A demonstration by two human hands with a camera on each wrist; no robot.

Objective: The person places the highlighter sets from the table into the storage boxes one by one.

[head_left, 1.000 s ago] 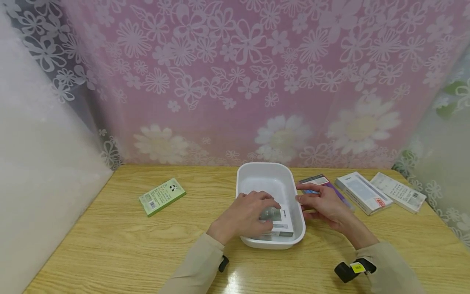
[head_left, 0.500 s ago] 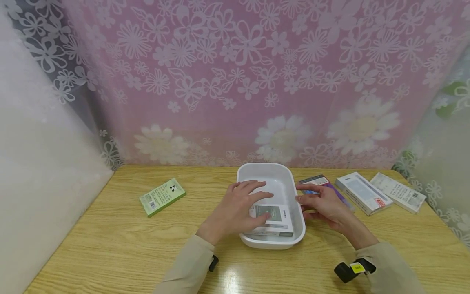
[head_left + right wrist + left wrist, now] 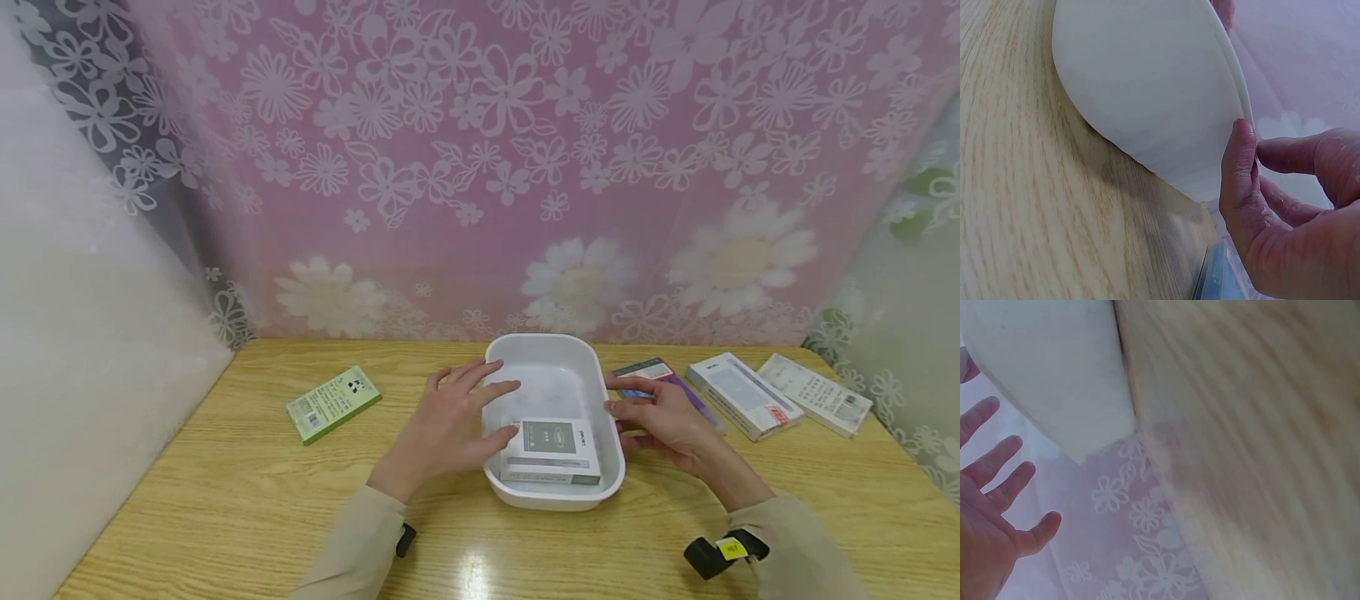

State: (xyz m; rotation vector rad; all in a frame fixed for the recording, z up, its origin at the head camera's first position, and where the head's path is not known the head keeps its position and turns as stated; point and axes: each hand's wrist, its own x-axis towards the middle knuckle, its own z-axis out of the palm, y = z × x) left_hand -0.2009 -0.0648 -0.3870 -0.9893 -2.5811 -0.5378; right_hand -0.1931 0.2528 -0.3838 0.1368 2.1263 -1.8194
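Note:
A white plastic tub [image 3: 551,392] stands on the table, and a white-and-grey box [image 3: 551,452] lies flat in its near half. My left hand [image 3: 450,421] hovers at the tub's left rim with fingers spread and nothing held; the left wrist view shows these fingers [image 3: 997,456] apart beside the tub wall [image 3: 1054,369]. At the opposite rim, my right hand [image 3: 667,421] pinches the edge. In the right wrist view one finger [image 3: 1238,162] lies against the outer wall [image 3: 1147,81], while another digit's tip meets the rim. The rest of that hand's fingers are partly hidden.
Behind my right hand lies a purple-and-dark box [image 3: 645,371], partly covered. Farther right are a white box with a red mark [image 3: 742,396] and a white box with printed text [image 3: 816,393]. A green box [image 3: 333,404] lies on the left. A floral curtain [image 3: 480,167] hangs behind the table.
My left hand has drawn back leftward from above the box in the tub to the left rim, uncovering the box. The right hand has stayed at the right rim.

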